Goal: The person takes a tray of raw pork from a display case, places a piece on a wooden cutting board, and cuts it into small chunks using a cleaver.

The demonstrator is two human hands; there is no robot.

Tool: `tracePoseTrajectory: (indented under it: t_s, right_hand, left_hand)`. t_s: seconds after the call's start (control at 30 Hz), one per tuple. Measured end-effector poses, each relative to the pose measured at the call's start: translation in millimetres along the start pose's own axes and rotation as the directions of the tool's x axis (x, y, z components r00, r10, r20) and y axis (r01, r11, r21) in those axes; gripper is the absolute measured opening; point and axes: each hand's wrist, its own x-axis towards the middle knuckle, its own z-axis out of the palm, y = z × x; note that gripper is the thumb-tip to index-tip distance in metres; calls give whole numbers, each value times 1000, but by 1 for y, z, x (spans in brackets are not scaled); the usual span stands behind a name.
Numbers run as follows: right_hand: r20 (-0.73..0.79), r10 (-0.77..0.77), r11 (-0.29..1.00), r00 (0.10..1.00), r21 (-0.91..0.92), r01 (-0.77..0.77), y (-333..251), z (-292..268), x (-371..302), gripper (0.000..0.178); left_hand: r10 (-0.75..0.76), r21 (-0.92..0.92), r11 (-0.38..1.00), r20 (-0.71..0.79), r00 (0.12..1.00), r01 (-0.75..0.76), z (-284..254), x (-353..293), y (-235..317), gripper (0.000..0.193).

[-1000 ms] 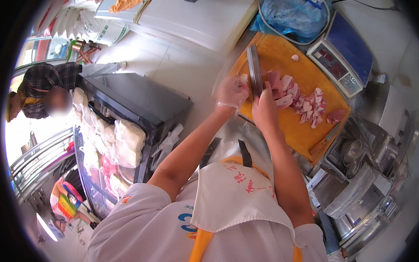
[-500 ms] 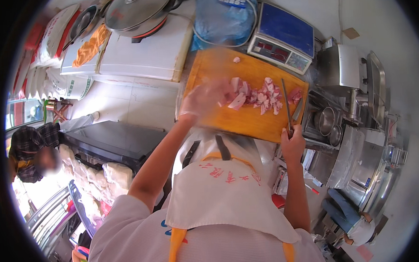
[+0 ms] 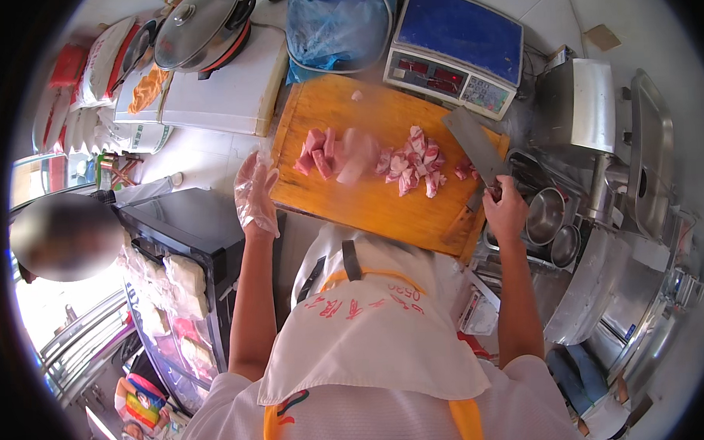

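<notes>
My right hand [image 3: 506, 208] is closed round the handle of a cleaver [image 3: 473, 144], whose broad blade slants up and left over the right end of a wooden cutting board [image 3: 317, 101]. At the board's left edge, my left hand [image 3: 256, 194], in a clear plastic glove, is held up with its fingers apart and nothing in it. Strips of raw meat [image 3: 315, 153] lie on the left part of the board. A pile of cut meat chunks [image 3: 414, 165] sits right of the middle. A blurred patch hides part of the meat between them. One small piece [image 3: 357, 96] lies near the far edge.
Behind the board stand a blue-topped scale [image 3: 457, 22] and a blue plastic bag [image 3: 334, 30]. A lidded pan [image 3: 199, 27] is at the far left. Metal bowls [image 3: 546, 215] and a steel machine [image 3: 577, 103] are to the right. A black-topped case [image 3: 185, 218] stands left.
My left hand has moved left, off the meat to beside the board. The cleaver has turned from nearly edge-on to showing its broad side. The view has shifted slightly.
</notes>
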Motion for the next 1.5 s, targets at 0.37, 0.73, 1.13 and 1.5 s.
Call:
tracePoseTrajectory:
  t_s: [0.37,0.73,1.13,1.5]
  right_hand:
    - [181,-50,998,982,39,44,30,-5,21,43]
    - [-37,-278,958,960,69,280,10,1,3,24]
    - [250,-793,548,555,690,472,-307,-30,-162,14]
    - [93,-734,560,673,644,521,-285,-34,-187,8]
  left_hand:
    - [5,67,998,-28,1000,-3,19,-67,9,49]
    - [-41,-609,729,416,909,311,13,-133,43,67]
    - [-38,-644,729,301,953,232,-15,-164,-16,52]
    - [48,-423,878,545,837,226,-28,-158,-42,60]
